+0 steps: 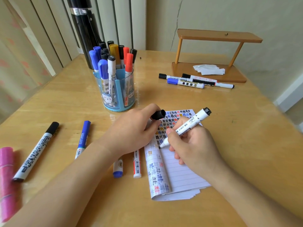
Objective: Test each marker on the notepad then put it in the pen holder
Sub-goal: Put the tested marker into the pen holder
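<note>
Marker (185, 126), light, stiff and likely slick-barrelled, lay pinched near its tip in my right grip (196, 145), nib down at the notepad (180, 174) beneath, while my left grip (131, 130) alongside held its black cap (158, 114); beyond both grips stood the pen holder (118, 92) on the glossy wooden counter (229, 112) against a pale wall (229, 17).

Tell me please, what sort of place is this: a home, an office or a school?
Most likely a room in a home. The wooden table stands beside a curtain with pink hearts, the pen holder bears a cartoon figure, and the painted wall shows a crack.
</note>
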